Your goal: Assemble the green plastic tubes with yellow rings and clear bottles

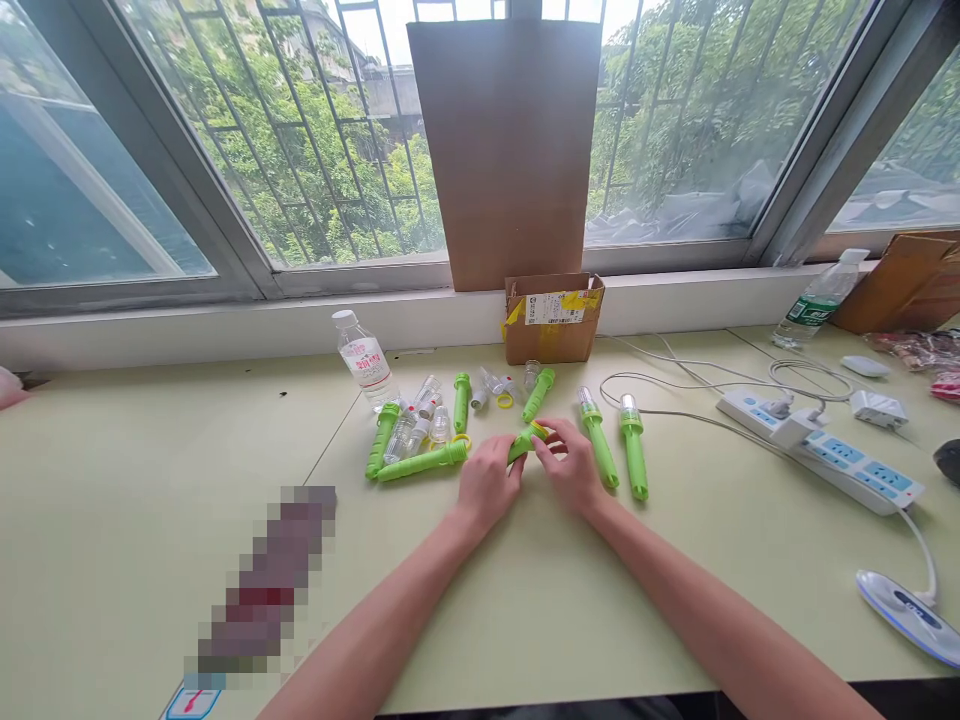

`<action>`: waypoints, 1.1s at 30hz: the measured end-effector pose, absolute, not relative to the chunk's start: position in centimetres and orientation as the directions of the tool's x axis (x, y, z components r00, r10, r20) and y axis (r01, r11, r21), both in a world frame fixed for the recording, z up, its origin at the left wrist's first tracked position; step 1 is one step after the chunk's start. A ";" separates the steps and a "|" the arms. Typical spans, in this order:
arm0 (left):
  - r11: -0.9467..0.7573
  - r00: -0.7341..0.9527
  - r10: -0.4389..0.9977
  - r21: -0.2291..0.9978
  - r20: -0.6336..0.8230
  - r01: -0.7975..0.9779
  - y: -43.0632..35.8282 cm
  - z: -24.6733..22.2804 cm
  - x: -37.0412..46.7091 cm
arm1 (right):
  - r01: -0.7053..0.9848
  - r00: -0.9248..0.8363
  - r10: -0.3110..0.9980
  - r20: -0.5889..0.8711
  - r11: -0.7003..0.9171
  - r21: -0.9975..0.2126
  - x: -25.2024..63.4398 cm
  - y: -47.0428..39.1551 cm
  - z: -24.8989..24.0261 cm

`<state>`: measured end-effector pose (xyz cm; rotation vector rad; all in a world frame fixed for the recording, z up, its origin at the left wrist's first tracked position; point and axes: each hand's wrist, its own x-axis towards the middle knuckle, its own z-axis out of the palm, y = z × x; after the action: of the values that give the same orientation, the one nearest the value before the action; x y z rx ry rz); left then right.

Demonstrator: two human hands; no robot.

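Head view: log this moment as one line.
left hand: holds green tube | right hand: at yellow ring | cardboard box: behind

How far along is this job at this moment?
Two green tubes at the right look finished, with clear tops on. In hand, between left hand and right hand, is another tube with a yellow ring at its end. Four more tubes seem left, lying topless near loose clear tops.

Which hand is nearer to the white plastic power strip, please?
The right: the right hand is on the power strip's left side; the left hand is farther left.
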<state>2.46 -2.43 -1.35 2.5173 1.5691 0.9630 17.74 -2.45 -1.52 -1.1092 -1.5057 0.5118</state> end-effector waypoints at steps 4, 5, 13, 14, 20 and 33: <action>-0.490 0.302 0.826 0.341 0.476 0.802 -2.5 -1.2 2.5 | 0.324 0.095 0.860 0.501 0.449 -0.833 17.8 -2.4 -1.5; -0.488 0.299 0.828 0.348 0.474 0.800 -2.5 -1.2 2.5 | 0.315 0.103 0.866 0.490 0.438 -0.842 17.8 -2.4 -1.5; -0.464 0.291 0.848 0.356 0.442 0.811 -2.8 -1.1 2.4 | 0.243 0.086 0.895 0.438 0.407 -0.880 17.9 -2.2 -1.8; -0.462 0.293 0.851 0.355 0.435 0.813 -2.8 -1.0 2.5 | 0.243 0.075 0.896 0.437 0.408 -0.880 18.0 -2.2 -1.8; -0.442 0.271 0.881 0.469 0.387 0.765 -2.9 -0.6 2.4 | 0.243 0.035 0.914 0.404 0.385 -0.890 18.2 -1.9 -1.7; -0.179 0.303 0.950 0.925 0.074 0.336 -2.2 0.9 1.9 | 0.171 -0.038 0.938 0.344 0.346 -0.923 18.5 -1.9 -1.3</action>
<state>1.93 -2.23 0.91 1.6972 1.1758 0.8832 18.48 -1.92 -1.32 -1.0598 -1.4881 0.8586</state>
